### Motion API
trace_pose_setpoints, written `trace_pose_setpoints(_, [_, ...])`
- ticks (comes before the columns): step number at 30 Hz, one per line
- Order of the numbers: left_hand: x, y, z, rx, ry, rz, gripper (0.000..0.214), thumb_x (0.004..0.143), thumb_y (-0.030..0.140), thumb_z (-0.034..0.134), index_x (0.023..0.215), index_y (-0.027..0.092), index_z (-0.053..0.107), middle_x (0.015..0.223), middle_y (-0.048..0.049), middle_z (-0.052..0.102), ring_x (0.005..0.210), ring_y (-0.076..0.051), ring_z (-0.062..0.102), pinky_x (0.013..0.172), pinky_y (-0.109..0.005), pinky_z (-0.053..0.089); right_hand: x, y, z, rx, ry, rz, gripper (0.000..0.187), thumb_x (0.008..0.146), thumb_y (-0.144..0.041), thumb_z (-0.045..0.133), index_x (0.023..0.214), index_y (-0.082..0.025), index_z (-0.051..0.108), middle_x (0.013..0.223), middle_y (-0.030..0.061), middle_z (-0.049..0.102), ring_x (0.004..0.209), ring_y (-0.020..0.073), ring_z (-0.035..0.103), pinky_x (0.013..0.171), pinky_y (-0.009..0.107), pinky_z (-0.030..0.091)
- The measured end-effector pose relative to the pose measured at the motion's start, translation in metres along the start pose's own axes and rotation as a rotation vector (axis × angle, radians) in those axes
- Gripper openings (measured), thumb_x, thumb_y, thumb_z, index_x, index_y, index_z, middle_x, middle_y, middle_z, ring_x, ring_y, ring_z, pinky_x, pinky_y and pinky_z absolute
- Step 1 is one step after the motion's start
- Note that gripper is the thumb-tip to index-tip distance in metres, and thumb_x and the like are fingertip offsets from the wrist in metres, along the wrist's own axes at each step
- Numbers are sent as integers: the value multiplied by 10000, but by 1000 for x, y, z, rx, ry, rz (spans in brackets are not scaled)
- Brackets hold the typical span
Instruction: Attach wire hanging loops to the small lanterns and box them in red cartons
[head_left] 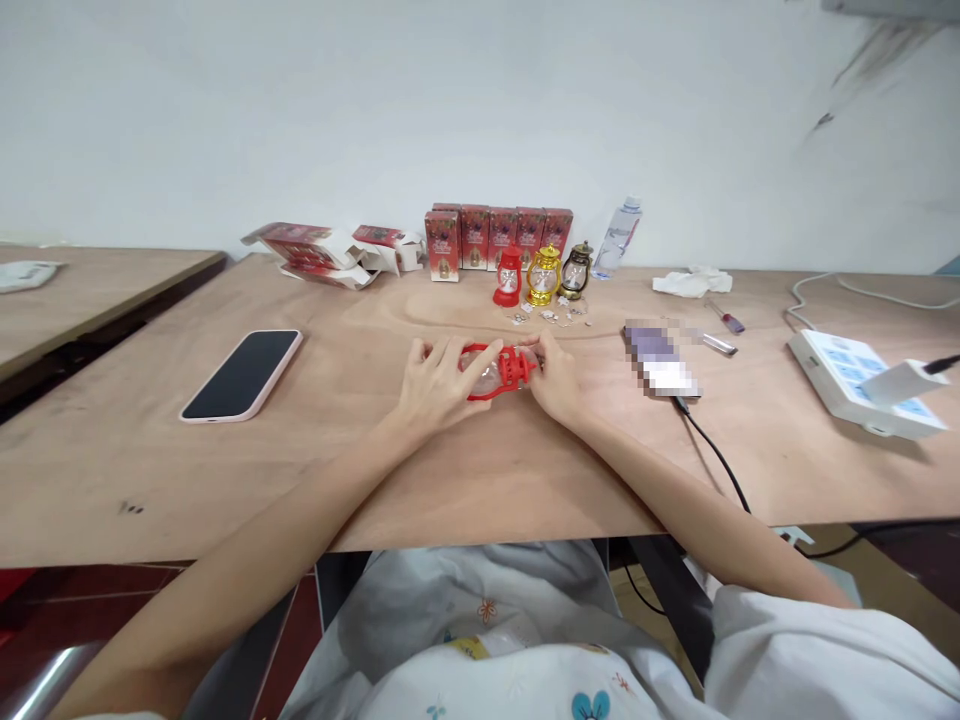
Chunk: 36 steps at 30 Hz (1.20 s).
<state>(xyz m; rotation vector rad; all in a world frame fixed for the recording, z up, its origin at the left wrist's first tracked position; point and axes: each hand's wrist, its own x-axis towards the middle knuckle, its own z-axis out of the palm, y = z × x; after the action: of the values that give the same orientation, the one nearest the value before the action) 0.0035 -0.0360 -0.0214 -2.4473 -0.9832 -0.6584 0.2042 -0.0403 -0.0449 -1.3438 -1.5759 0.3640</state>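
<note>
A small red lantern [512,372] with a clear middle lies on its side between my hands, its top pointing right. My left hand [439,383] is closed around the left end, the thumb across the clear part. At the lantern's top end, my right hand [556,378] is closed with fingertips pinched together; fingers cover what they grip there. Behind them stand three upright lanterns: a red one [508,278], a gold one [544,276] and a dark bronze one [575,272]. Small loose pieces [551,316] are scattered in front of these.
Several red boxes [442,247] stand by the wall, with opened boxes [307,250] to their left. A bottle [619,237] leans at the back. A pink-edged phone [244,377] lies left; a cabled phone [660,360], screwdriver [727,318], tissue [691,282] and power strip [862,385] lie right.
</note>
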Motion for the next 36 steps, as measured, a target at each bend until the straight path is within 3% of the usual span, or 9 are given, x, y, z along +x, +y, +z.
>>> trace_pose_setpoints(7, [9, 5, -6, 11, -130, -203, 655, 793, 340, 681, 1403, 218, 475, 1210, -189, 589, 1070, -353, 584, 871, -461, 394, 8, -4, -13, -105, 171, -22, 293, 944, -408, 459, 816, -188, 605, 714, 36, 659, 633, 174, 590, 640, 304, 428])
trace_pose_setpoints(10, [10, 4, -4, -43, -198, -305, 634, 780, 356, 697, 1367, 236, 490, 1225, -173, 582, 1109, -360, 570, 898, -493, 409, -4, -18, -13, -157, 155, -339, 244, 947, -359, 495, 844, -196, 645, 771, 44, 676, 703, 176, 596, 681, 315, 452])
trace_pose_setpoints(13, [9, 0, 0, -172, -233, -416, 630, 786, 392, 692, 1347, 205, 474, 1260, -174, 570, 1165, -367, 548, 916, -520, 432, -20, -32, -6, -163, -14, -731, 165, 942, -256, 511, 934, -218, 671, 884, 48, 699, 808, 173, 613, 759, 329, 479])
trace_pose_setpoints(15, [9, -3, 4, -282, -202, -490, 695, 778, 397, 706, 1372, 179, 419, 1316, -192, 542, 1217, -381, 523, 937, -544, 437, -28, -36, 0, -128, -51, -803, 172, 932, -215, 511, 1030, -227, 652, 972, 62, 686, 888, 178, 617, 809, 348, 497])
trace_pose_setpoints(19, [8, -4, 14, -562, -46, -546, 910, 687, 386, 800, 1430, 205, 306, 1365, -189, 519, 1266, -384, 502, 992, -570, 424, -30, -29, 11, 130, 77, -404, 353, 888, -322, 595, 1219, -223, 524, 1222, 118, 587, 1120, 220, 569, 931, 418, 513])
trace_pose_setpoints(23, [4, 6, 27, -768, 49, -492, 984, 697, 377, 783, 1474, 216, 201, 1346, -184, 524, 1265, -364, 508, 1012, -584, 410, -24, -18, 21, 520, -108, 75, 648, 797, -559, 661, 1315, -258, 415, 1365, 109, 524, 1146, 225, 583, 954, 426, 530])
trace_pose_setpoints(26, [-1, 15, 34, -810, 12, -394, 996, 727, 407, 745, 1493, 200, 143, 1415, -223, 441, 1314, -377, 452, 1025, -605, 381, -22, -16, 26, 621, -207, 128, 602, 779, -608, 648, 1230, -236, 505, 1269, 88, 612, 1159, 222, 594, 1040, 416, 475])
trace_pose_setpoints(31, [-1, 12, 38, -776, -91, -237, 1062, 749, 472, 709, 1514, 218, 17, 1480, -235, 358, 1359, -363, 392, 1028, -613, 342, -15, -12, 20, 443, -103, 115, 503, 789, -568, 643, 1109, -184, 591, 1137, 103, 687, 1067, 244, 642, 994, 449, 485])
trace_pose_setpoints(36, [9, -43, 50, -472, -161, -414, 563, 844, 471, 559, 1317, 182, 456, 1488, -204, 355, 1385, -366, 333, 1040, -621, 305, -2, -2, 0, 159, 14, 134, 479, 778, -494, 679, 1133, -190, 580, 1139, 113, 689, 1033, 265, 646, 966, 474, 468])
